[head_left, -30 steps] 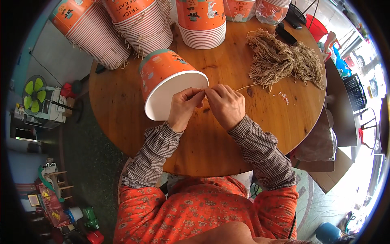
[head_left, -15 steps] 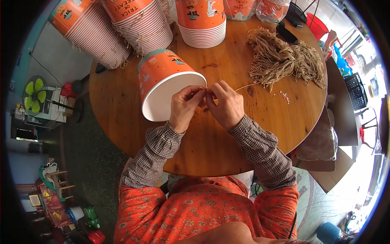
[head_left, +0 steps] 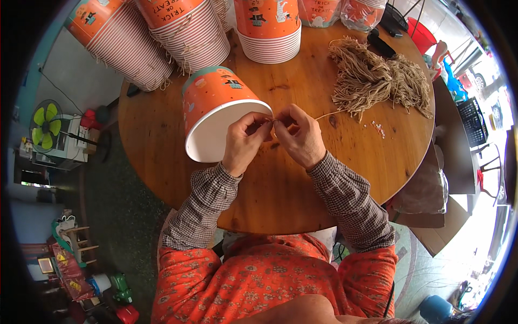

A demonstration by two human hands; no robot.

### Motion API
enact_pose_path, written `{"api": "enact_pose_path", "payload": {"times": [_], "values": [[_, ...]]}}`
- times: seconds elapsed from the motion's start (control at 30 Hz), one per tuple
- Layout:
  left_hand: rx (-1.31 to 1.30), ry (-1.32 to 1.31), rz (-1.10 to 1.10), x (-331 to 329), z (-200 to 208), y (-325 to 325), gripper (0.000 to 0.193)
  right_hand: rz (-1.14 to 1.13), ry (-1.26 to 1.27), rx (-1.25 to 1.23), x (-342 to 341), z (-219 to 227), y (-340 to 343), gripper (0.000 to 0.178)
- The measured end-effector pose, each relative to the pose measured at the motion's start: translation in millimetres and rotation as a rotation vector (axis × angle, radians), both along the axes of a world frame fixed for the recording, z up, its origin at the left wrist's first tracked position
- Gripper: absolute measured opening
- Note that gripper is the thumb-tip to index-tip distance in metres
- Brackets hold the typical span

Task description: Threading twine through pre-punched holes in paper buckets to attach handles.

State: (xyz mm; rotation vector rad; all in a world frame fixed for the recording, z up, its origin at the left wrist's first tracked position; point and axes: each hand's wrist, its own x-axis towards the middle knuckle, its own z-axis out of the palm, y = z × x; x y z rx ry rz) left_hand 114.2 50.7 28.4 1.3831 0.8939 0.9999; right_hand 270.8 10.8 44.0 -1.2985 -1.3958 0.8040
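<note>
An orange printed paper bucket [head_left: 216,100] lies tilted on its side, its white mouth turned toward me. Right at the rim, my left hand [head_left: 245,141] pinches with thumb and forefinger beside the bucket's edge. My right hand [head_left: 300,137] is closed against it, fingertips nearly touching the left ones. From the right hand a thin tan cord [head_left: 328,114] runs off to the right, toward a bundle of tan cords [head_left: 372,75]. Exactly how the cord sits between the fingertips is too small to see. Small whitish-pink bits [head_left: 379,128] lie scattered near the bundle.
Tall stacks of nested orange buckets [head_left: 186,43] stand at the table's far left, another stack [head_left: 268,38] at the back middle. A black object [head_left: 381,44] lies behind the cords. Cardboard [head_left: 453,140] stands right of the round wooden table [head_left: 259,208]; a green-bladed fan [head_left: 45,125] is left.
The bucket's mouth has shifted slightly left and down. My fingertips stay together at its rim, with the right hand turned a little.
</note>
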Motion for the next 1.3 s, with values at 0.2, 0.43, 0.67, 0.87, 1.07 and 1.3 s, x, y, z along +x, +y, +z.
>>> {"api": "enact_pose_path", "payload": {"times": [0.2, 0.43, 0.67, 0.87, 1.07, 1.3], "values": [[-0.08, -0.153, 0.014, -0.6, 3.4, 0.5, 0.011, 0.038, -0.044, 0.049, -1.0, 0.2, -1.2, 0.015], [-0.057, -0.097, 0.005, -3.2, 0.6, 2.6, 0.01, 0.048, -0.075, 0.063, -0.1, -0.2, -0.3, 0.013], [0.008, -0.074, 0.008, -1.3, 4.2, 0.7, 0.008, 0.044, -0.083, 0.088, 1.1, 2.4, -1.1, 0.012], [0.068, -0.018, 0.031, -3.7, 1.3, 0.3, 0.006, 0.057, -0.09, 0.103, -0.3, 2.0, -1.3, 0.011], [0.341, 0.204, 0.073, -2.2, 4.4, -2.4, 0.008, 0.041, -0.1, 0.096, 0.3, 2.5, -0.9, 0.011], [0.576, 0.316, 0.091, -2.7, 7.5, -1.5, 0.009, 0.044, -0.058, 0.071, 3.5, 1.1, 0.6, 0.011]]}}
